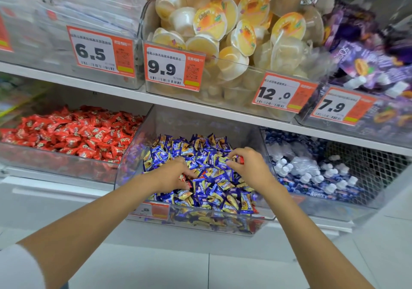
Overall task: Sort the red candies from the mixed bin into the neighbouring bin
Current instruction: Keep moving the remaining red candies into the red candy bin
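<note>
One red candy (241, 160) is pinched in the curled fingertips of my right hand (248, 169) and another red piece (182, 178) sits under the curled fingers of my left hand (170, 174), both low in the mixed bin (131, 161). Too little wrapper shows to tell either long axis or heading. I'd keep both pinches firm, shake off clinging blue wrappers (200, 152), and carry leftward over the wall into the red bin (55, 159).
</note>
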A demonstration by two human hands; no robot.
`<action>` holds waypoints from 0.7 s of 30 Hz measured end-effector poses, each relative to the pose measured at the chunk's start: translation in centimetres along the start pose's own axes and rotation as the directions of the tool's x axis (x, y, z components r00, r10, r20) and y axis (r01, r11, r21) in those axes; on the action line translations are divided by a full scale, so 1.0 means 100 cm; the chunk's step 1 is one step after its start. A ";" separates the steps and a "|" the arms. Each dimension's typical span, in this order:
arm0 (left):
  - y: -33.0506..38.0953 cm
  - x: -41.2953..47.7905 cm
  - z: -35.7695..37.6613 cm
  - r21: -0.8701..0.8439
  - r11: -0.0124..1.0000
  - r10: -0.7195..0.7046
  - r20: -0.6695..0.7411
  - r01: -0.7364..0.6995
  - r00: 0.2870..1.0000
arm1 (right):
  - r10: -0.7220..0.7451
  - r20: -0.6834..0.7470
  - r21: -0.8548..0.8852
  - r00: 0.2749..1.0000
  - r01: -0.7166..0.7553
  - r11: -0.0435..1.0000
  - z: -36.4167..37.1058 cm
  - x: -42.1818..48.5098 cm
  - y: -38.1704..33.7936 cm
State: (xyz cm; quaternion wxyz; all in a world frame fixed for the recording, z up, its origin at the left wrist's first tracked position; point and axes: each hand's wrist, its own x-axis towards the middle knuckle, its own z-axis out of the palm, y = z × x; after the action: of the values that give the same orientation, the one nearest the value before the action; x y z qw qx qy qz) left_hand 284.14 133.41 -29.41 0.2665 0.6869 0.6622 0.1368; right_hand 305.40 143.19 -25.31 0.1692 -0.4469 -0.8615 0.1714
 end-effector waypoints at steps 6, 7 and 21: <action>-0.005 0.003 -0.004 0.018 1.000 -0.020 -0.036 0.021 0.999 | -0.132 0.182 0.107 0.974 0.113 0.988 0.021 -0.001 -0.023; -0.008 0.003 -0.004 0.015 0.999 -0.029 -0.072 0.030 0.997 | -0.140 0.213 0.050 0.967 0.133 0.990 0.028 0.001 -0.025; -0.023 -0.010 -0.015 -0.181 0.983 -0.133 -0.521 0.043 0.843 | -0.036 0.144 -0.294 0.989 0.077 0.953 0.051 0.030 -0.019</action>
State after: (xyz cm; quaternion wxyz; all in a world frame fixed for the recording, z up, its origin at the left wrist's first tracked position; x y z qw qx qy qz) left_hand 281.33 132.70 -29.32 0.1339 0.5672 0.7274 0.3624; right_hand 300.14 143.90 -28.52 0.0449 -0.4296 -0.8996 0.0649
